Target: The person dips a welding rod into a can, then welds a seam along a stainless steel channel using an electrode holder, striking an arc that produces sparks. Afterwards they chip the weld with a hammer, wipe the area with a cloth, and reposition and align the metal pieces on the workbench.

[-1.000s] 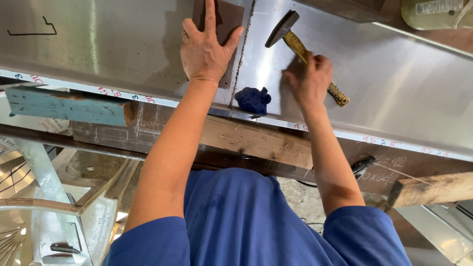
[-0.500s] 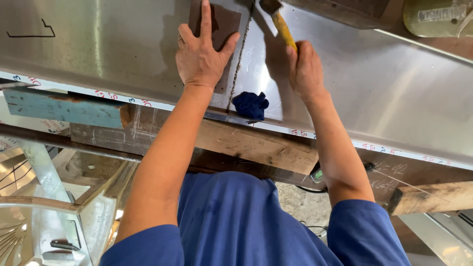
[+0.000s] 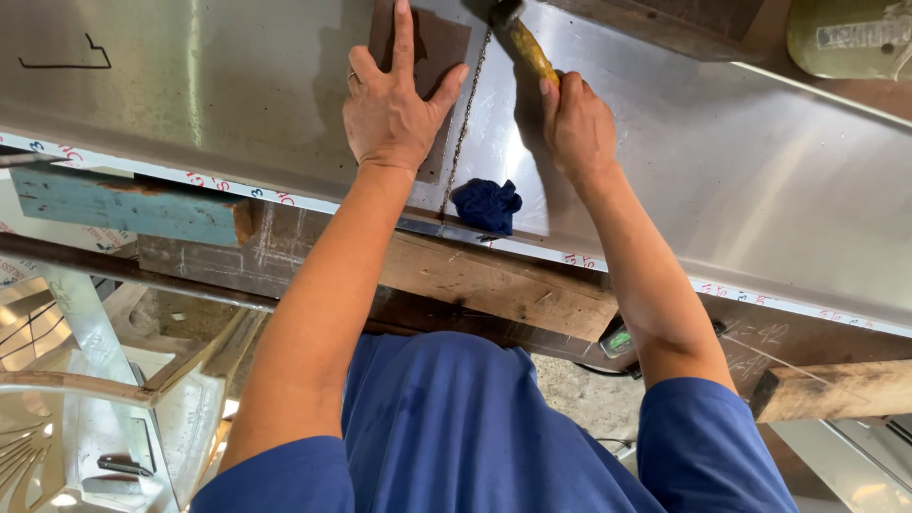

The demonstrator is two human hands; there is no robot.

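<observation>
Clothing: a blue short-sleeved shirt fills the nearest part of the view, both bare forearms reaching away from it.
Wooden beam: a worn plank lies under the near edge of the metal, with a blue-painted board to its left.
Tabletop: a broad stainless steel sheet covers the work surface, its near edge lined with a white printed strip.
Blue rag: a crumpled dark blue cloth sits on the steel near its front edge, between the two wrists.
Left hand: the left hand lies flat, fingers spread wide and gripping nothing, palm pressing down on a dark brown rectangular plate that rests on the steel.
Seam: a rough dark line runs along the plate's right edge, between the hands.
Right hand: the right hand has its fingers wrapped closed around the yellow handle of a hammer.
Hammer: the handle slants up and left from the fist; the dark head is at the top edge of the view, just right of the plate's far end, partly cut off.
</observation>
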